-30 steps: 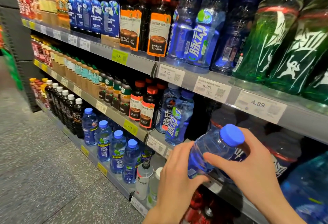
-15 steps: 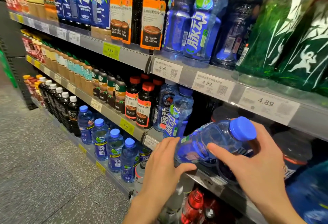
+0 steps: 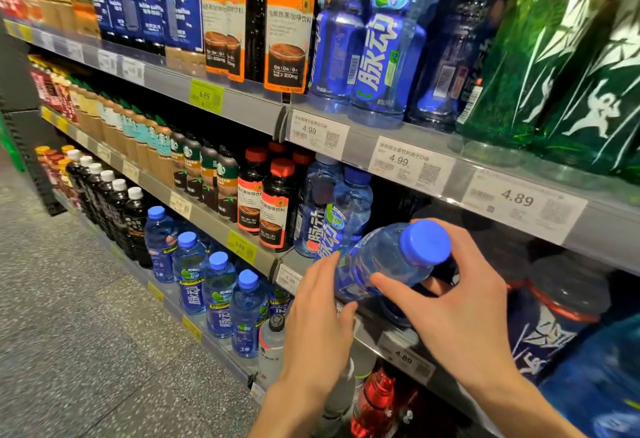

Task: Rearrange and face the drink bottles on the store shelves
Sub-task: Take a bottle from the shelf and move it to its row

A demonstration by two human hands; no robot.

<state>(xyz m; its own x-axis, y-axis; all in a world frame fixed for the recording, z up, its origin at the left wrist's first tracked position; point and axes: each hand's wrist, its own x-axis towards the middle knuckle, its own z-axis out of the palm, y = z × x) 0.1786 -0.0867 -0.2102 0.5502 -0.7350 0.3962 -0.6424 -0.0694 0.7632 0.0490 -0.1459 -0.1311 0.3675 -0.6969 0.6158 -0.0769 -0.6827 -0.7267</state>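
Both hands are on one clear blue plastic drink bottle with a blue screw cap (image 3: 391, 261), tipped over at an angle with the cap pointing up and right, right at the front edge of the grey metal middle shelf (image 3: 398, 337). The right hand (image 3: 464, 302) has its thumb and fingers curled around the neck just under the cap. The left hand (image 3: 318, 316) has fingers fairly straight, spread against the lower body where the label sits. Looks to me like that combo is for steering: one end pinched, the other cradled, so the bottle can be stood up and spun label-out.

It's aimed at the dark gap just right of the two matching blue-label bottles (image 3: 329, 215) already standing on that shelf, so I'd guess it's going beside them.

Shelf contents: the upper shelf (image 3: 381, 132) carries dark coffee bottles with orange labels (image 3: 287, 28), more blue ones and big green bottles (image 3: 561, 49). The bottom shelf has a row of small blue-capped bottles (image 3: 218, 292). White price tags (image 3: 408, 163) line the edges.
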